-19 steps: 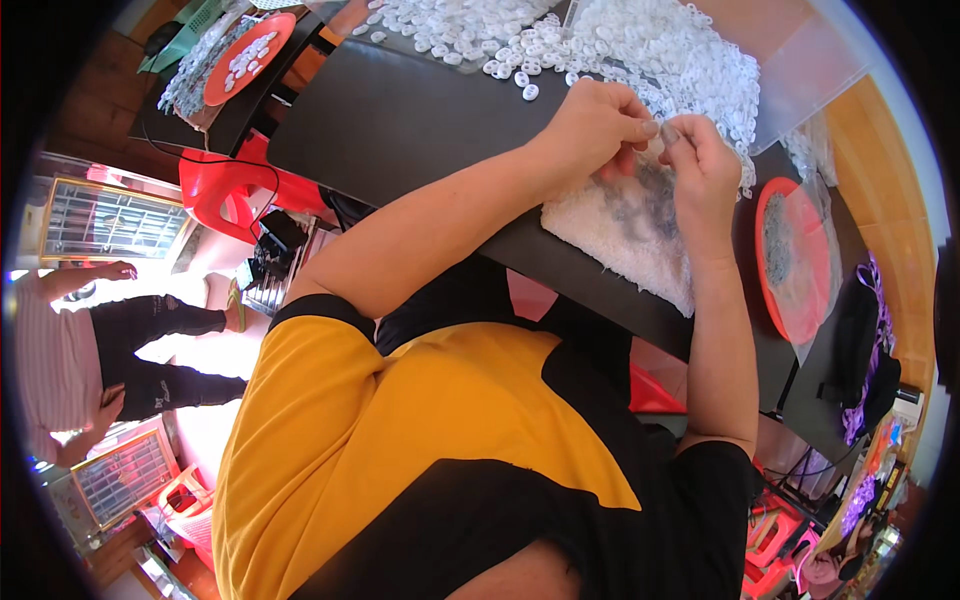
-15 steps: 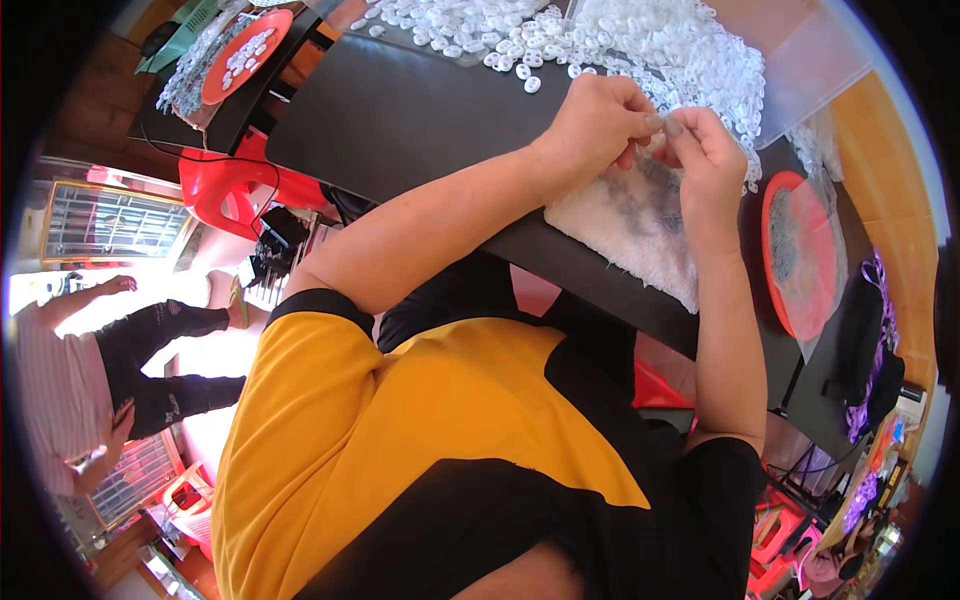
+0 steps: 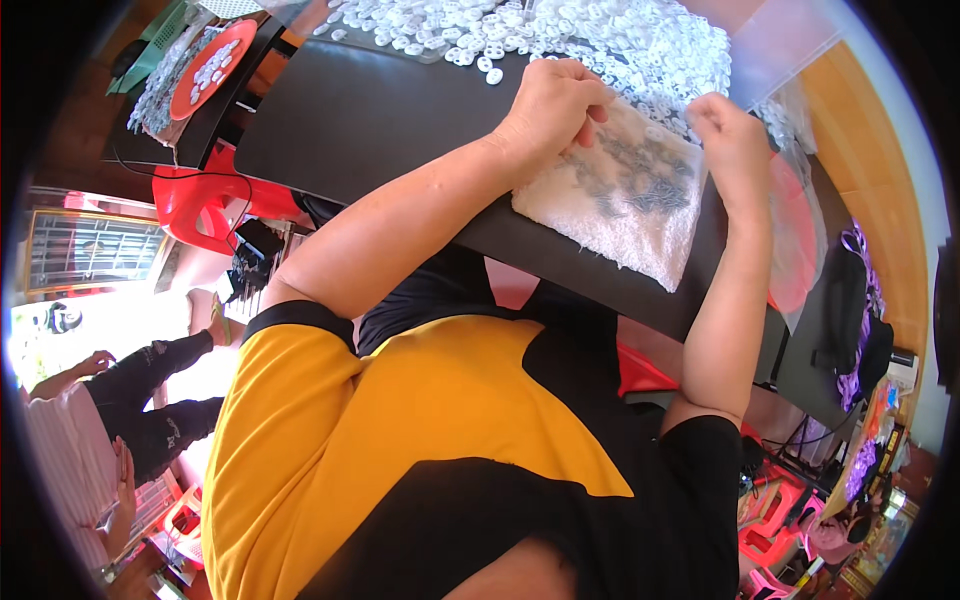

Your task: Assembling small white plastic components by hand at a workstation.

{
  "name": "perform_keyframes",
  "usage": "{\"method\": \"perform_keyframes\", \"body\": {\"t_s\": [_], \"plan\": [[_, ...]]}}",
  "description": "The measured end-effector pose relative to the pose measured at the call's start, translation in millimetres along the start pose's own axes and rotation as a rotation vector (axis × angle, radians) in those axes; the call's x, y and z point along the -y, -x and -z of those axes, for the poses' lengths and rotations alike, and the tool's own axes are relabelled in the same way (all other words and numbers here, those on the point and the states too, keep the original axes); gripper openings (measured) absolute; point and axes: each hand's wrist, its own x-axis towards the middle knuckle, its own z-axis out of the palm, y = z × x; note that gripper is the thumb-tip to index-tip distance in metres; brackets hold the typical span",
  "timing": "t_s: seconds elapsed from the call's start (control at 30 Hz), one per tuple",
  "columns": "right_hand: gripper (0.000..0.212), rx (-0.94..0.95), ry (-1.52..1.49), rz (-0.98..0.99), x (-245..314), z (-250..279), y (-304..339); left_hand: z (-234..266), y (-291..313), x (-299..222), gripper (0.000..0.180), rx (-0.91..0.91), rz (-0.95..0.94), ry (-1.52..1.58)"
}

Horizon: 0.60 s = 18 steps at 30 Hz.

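A fluffy white cloth (image 3: 620,240) lies at the table's front edge, with many small thin grey pieces (image 3: 655,185) scattered over it. Above its left part is my left hand (image 3: 555,108), fingers curled in and thumb bent toward them; whatever they may hold is hidden. My right hand (image 3: 735,150) hovers at the cloth's right edge, its fingertips drawn together in a pinch and a little blurred. Any small thing between them is too small to make out. Just beyond both hands spreads a heap of small white oval plastic pieces (image 3: 640,50).
The dark table (image 3: 370,120) extends left. A red plate (image 3: 790,230) under clear plastic stands right of my forearm. Another red plate (image 3: 185,100) with white pieces is on a far-left table. Red stools (image 3: 195,215) and a standing person (image 3: 75,430) are at left.
My hands, which met over the cloth, have come apart: the left moved left, the right moved right. More of the cloth and grey pieces now shows. The whole view has shifted slightly.
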Motion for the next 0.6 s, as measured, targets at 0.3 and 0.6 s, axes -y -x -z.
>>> {"method": "perform_keyframes", "body": {"t_s": [0.3, 0.6], "plan": [[0.013, 0.187, 0.238, 0.187, 18, -14, 6, -3, 0, 1, 0.015, 0.002, -0.014, -0.064], [0.01, 0.169, 0.318, 0.246, 21, -19, 6, -3, 3, -3, 0.015, -0.014, -0.025, -0.017]]}}
